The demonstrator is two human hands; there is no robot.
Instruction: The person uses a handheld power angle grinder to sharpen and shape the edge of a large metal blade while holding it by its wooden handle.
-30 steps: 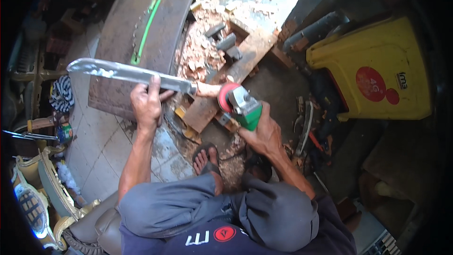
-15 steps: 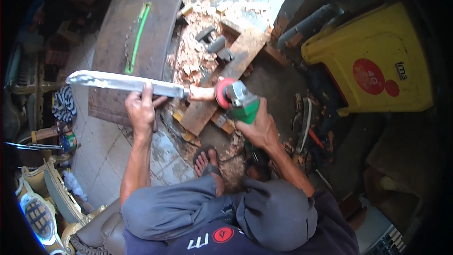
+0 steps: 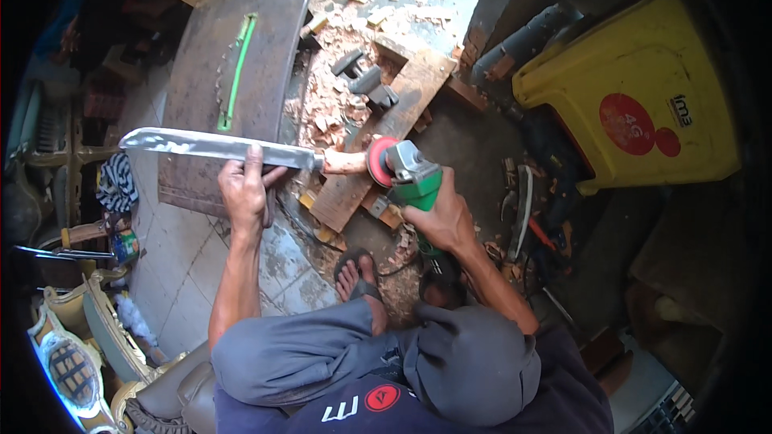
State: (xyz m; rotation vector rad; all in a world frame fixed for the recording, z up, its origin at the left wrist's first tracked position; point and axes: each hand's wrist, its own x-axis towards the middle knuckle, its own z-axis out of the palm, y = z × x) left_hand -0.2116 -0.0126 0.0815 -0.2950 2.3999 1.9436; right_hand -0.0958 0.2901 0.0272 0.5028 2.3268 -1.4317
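Note:
My left hand (image 3: 244,193) grips a machete by its silver blade (image 3: 205,145), thumb on top and fingers beneath. The blade points left, and its short wooden handle (image 3: 344,162) faces right. My right hand (image 3: 445,217) is wrapped round the green body of an angle grinder (image 3: 418,186) with a grey metal head. Its red disc (image 3: 381,161) meets the end of the wooden handle; the exact contact is hard to make out. Below the handle lies a wooden plank (image 3: 402,104), slanting across the work spot.
A dark board (image 3: 201,72) with a green-edged slot stands at the left. Wood shavings (image 3: 326,116) and dark blocks (image 3: 366,80) lie beyond the plank. At the right is a yellow plastic chair (image 3: 643,104). Ornate gilded frames (image 3: 88,329) crowd the lower left. My sandalled foot (image 3: 356,277) rests below.
The whole view has shifted slightly. Both hands keep their grips, and the disc stays at the end of the machete's handle with hardly any movement.

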